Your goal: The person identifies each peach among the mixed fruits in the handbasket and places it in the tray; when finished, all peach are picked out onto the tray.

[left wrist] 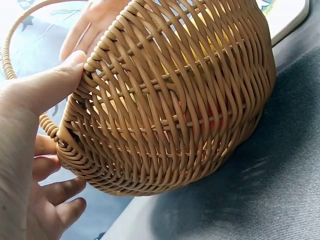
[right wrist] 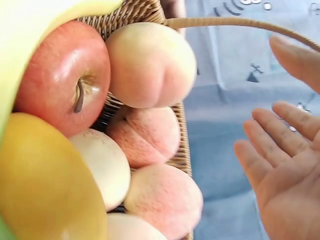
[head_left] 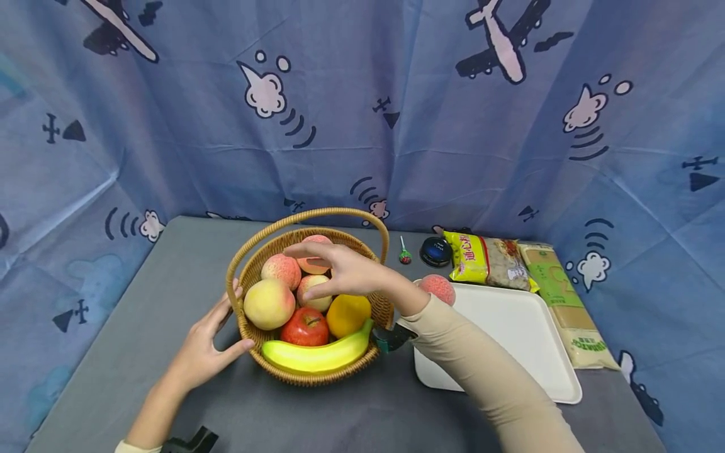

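Note:
A round wicker basket (head_left: 311,379) with an arched handle holds several peaches (head_left: 269,304), a red apple (head_left: 304,326), an orange-yellow fruit (head_left: 348,316) and a banana (head_left: 317,356). My left hand (head_left: 198,352) rests against the basket's left side, thumb and fingers spread apart along the rim. In the left wrist view, the thumb touches the rim and the other fingers lie near the handle's base. Over the fruit, my right hand (head_left: 357,270) reaches with its fingers extended. The right wrist view shows its fingers (right wrist: 272,135) apart from the fruit, holding nothing.
Right of the basket, a white tray (head_left: 521,333) has a peach (head_left: 437,289) at its upper left corner. Behind it are a lollipop (head_left: 404,251), a round dark-blue container (head_left: 436,251) and a yellow food bag (head_left: 487,261). A long green-and-beige package (head_left: 566,308) lies farther right.

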The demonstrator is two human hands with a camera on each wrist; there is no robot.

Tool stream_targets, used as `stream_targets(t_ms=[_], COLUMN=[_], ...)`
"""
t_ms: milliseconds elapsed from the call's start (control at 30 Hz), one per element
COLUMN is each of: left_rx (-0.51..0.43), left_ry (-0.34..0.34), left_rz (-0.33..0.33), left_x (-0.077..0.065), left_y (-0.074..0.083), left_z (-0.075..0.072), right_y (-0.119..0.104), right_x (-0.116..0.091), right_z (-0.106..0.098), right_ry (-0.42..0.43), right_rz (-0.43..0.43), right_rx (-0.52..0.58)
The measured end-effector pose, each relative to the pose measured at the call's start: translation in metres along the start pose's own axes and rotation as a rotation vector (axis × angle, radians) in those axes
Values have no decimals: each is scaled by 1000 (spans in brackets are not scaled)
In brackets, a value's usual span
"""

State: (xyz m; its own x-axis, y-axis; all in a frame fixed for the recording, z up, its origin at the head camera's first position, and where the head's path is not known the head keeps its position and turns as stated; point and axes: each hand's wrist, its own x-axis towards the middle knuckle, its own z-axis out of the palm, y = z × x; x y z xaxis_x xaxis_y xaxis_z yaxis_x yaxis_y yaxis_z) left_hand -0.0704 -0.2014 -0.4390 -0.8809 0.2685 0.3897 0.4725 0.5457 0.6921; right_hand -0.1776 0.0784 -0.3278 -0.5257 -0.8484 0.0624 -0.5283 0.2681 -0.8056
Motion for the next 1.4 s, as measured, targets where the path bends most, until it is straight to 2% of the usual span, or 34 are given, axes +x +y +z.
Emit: stream_targets(t_ms=[133, 200, 367, 500, 700, 1033, 1233, 1400], left_rx=[-1, 1, 11, 24, 46, 6, 2, 8], left_ry=[-10, -10, -5, -4, -10, 2, 12, 7], left_rz=[-4, -4, -9, -15, -40, -16, -9, -16], left_x=[0, 0, 0, 0, -2, -1, 0, 0], left_y=[0, 0, 1, 2, 1, 0, 1, 1], left_z=[-1, -1, -1, 1, 2, 1, 1, 1], right_y=[5, 7, 12, 15, 17, 22, 22, 19], right_x=[20, 28, 41, 44, 44, 49, 49, 49], right_z=[7, 11, 22, 31, 40, 44, 44, 40], right_ry=[-104, -135, -207, -247, -248, -245, -225, -206], right_rz=[13, 23, 57, 62, 49, -7, -13, -13], right_rx=[96, 109, 45, -36, -159, -307, -326, -271])
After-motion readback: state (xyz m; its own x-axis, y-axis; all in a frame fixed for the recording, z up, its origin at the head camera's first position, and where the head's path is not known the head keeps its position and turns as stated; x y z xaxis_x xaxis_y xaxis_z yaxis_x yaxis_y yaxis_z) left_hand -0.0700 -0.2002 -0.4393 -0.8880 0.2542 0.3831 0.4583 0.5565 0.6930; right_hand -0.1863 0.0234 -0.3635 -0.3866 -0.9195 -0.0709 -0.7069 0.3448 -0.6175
